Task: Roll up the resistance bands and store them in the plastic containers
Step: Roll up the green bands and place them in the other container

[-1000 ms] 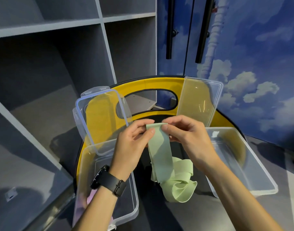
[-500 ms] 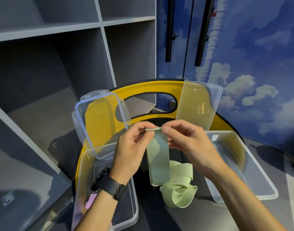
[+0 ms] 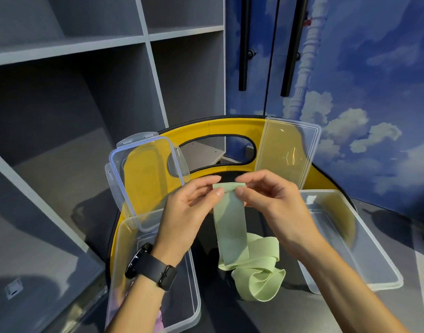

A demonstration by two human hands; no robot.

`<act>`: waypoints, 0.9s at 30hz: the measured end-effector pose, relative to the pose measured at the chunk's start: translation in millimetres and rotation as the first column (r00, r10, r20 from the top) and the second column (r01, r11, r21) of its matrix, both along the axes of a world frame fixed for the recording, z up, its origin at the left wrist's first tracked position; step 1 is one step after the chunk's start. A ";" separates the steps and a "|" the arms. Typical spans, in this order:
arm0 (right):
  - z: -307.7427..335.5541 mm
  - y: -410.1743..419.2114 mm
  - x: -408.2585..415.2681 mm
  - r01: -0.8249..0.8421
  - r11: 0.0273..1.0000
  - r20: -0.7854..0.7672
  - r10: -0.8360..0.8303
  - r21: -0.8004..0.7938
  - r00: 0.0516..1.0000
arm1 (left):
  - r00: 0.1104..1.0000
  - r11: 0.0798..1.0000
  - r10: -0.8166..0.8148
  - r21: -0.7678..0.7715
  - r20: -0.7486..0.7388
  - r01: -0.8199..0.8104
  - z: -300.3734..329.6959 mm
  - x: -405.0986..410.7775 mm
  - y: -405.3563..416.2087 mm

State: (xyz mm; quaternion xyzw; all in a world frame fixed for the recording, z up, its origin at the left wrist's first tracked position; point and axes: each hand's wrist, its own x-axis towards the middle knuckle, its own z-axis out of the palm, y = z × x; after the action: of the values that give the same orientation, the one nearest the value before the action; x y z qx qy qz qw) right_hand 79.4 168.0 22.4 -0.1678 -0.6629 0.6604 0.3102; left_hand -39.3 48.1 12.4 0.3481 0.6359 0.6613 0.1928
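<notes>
Pale green flat elastic resistance band (image 3: 231, 227) | soft, limp, likely springy | your left hand (image 3: 189, 212) and right hand (image 3: 275, 207) pinch its folded top edge; keep hold there

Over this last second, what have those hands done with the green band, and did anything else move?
Both hands, left hand and right hand, have kept pinching the top end of the green band and turned it over into a first small fold, starting the roll. The slack below has shifted only slightly. Neither hand let go. The two clear containers and their propped lids stayed put.
</notes>
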 end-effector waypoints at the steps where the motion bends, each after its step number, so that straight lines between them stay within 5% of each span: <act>1: 0.5 -0.5 0.0 0.003 1.000 0.004 -0.003 0.017 1.000 | 1.000 1.000 0.008 0.000 -0.009 -0.008 -0.2 -0.1 0.4; 17: 7.5 1.6 2.0 -0.139 0.981 -0.012 0.138 -0.139 0.990 | 0.957 0.999 0.041 0.036 -0.286 -0.032 2.4 2.7 -1.6; 27: 3.0 3.2 -1.2 -0.050 0.998 -0.031 0.049 -0.036 0.998 | 0.994 0.995 -0.085 0.045 -0.061 0.088 6.6 2.4 -1.8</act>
State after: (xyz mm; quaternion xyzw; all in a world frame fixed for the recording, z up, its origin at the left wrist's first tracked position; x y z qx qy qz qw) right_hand 78.2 171.2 25.4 -0.1470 -0.6498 0.6826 0.3004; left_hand -36.9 46.3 19.0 0.3994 0.6096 0.6567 0.1941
